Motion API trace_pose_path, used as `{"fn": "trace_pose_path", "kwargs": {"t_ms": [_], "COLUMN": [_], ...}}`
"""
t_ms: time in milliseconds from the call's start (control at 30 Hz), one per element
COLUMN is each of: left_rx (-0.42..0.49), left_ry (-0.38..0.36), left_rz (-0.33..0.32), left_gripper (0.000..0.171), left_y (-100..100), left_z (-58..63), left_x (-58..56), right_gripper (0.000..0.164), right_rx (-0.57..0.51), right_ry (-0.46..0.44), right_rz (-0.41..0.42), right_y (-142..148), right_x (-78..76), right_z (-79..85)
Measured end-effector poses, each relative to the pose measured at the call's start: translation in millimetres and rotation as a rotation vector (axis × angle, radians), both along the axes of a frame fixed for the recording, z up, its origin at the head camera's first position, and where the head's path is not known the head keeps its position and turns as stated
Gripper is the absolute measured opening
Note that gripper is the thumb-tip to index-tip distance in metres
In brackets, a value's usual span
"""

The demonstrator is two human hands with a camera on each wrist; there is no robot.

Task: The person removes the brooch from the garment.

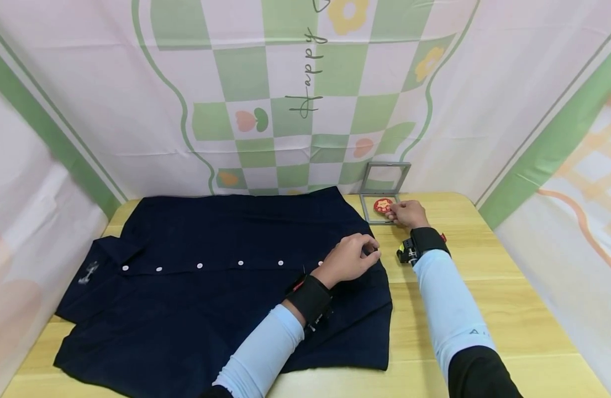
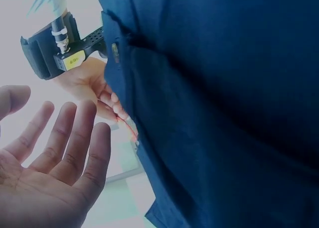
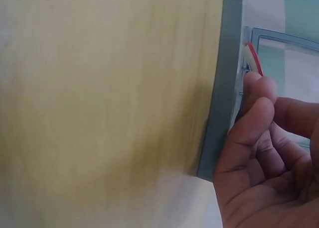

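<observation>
A round red badge (image 1: 383, 205) with a yellow pattern is pinched by its edge between my right hand's (image 1: 409, 214) thumb and fingertips. It is over the base of a small grey-framed clear box (image 1: 363, 210), whose lid (image 1: 386, 164) stands raised at the back. From the right wrist view, the badge (image 3: 255, 58) shows edge-on beyond the fingertips, inside the box's grey rim (image 3: 219, 98). My left hand (image 1: 347, 260) hovers over the hem end of a dark navy shirt (image 1: 211, 315). In the left wrist view its palm is bare and its fingers (image 2: 79, 138) are loosely extended.
The buttoned shirt lies flat over much of the wooden table (image 1: 484, 298), its collar (image 1: 89, 273) at the left. Right behind the box hangs a green-and-white checkered curtain (image 1: 290, 72). More curtain (image 1: 574, 232) borders the right side.
</observation>
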State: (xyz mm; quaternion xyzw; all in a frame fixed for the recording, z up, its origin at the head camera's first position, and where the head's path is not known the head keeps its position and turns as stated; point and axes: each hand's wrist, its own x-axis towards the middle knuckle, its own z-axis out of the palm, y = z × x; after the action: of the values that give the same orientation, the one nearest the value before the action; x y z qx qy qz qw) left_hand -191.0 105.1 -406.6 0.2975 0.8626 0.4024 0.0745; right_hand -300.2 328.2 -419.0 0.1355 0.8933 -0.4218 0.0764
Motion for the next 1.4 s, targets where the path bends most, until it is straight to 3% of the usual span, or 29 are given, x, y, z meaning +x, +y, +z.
{"fn": "trace_pose_path", "kwargs": {"t_ms": [367, 767, 1400], "left_rx": [-0.037, -0.063, -0.084], "left_ry": [-0.002, -0.007, -0.001], "left_rz": [0.000, -0.006, 0.018], "left_gripper": [0.025, 0.025, 0.026], "left_y": [-3, -2, -12], "left_z": [-1.1, 0.2, 0.2], "left_x": [4.2, 8.9, 9.2], "right_gripper": [0.045, 0.049, 0.045], "right_rx": [0.066, 0.289, 0.338], "right_ry": [0.025, 0.068, 0.044], "right_rz": [-0.038, -0.072, -0.088], "right_y": [3, -6, -9], "right_x": [-8.6, -1.6, -12.3], "right_z": [-6.5, 4.9, -2.5]}}
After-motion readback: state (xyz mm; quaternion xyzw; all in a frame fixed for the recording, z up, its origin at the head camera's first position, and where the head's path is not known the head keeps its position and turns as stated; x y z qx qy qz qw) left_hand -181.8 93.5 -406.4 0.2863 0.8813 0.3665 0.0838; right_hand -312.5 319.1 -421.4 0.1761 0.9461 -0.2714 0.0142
